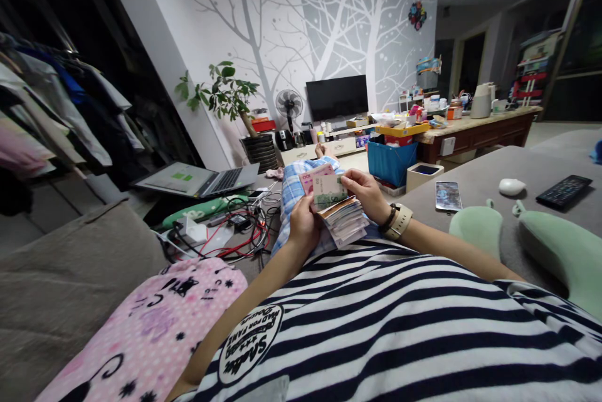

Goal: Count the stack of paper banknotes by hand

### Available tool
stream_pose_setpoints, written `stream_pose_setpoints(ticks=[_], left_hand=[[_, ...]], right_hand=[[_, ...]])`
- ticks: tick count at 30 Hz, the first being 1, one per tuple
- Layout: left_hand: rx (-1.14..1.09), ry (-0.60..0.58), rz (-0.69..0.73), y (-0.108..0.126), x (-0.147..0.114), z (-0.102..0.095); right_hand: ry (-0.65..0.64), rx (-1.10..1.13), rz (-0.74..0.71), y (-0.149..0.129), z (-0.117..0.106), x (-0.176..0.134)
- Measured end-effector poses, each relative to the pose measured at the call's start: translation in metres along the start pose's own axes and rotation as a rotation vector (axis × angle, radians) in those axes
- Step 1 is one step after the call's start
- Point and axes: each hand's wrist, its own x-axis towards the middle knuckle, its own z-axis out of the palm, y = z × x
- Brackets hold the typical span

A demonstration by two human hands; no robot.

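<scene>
My left hand (pixel 305 225) is closed around the left side of a thick fanned stack of banknotes (pixel 347 221), above my lap. Between thumb and fingers, my right hand (pixel 367 194) pinches the upper right corner of a green banknote (pixel 327 187), which stands up over the stack. Behind it shows a pink banknote (pixel 310 176); whether it is held or rests on the blue checked cloth (pixel 289 185) over my legs, I cannot tell. The fingers under the stack are hidden. A pale watch (pixel 401 221) and a dark bracelet sit on my right wrist.
To the left lie an open laptop (pixel 202 180), tangled cables (pixel 254 226) and a pink patterned cushion (pixel 155 320). On the grey sofa at right are a phone (pixel 448 195), a white mouse (pixel 512 187), a black remote (pixel 563 192) and a green neck pillow (pixel 555 239).
</scene>
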Motion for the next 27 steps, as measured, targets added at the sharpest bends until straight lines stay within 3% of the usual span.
stream_pose_setpoints(ticks=[11,20,27], left_hand=[[-0.014,-0.11,-0.044,-0.001,0.007,-0.01],[-0.018,-0.113,-0.015,-0.012,0.011,-0.01],[-0.046,-0.228,-0.088,-0.001,0.009,-0.011]], right_hand=[[0.019,-0.045,0.029,-0.009,0.002,-0.003],[0.029,-0.058,0.027,-0.01,0.001,-0.004],[-0.035,-0.052,0.025,-0.006,0.0,-0.004]])
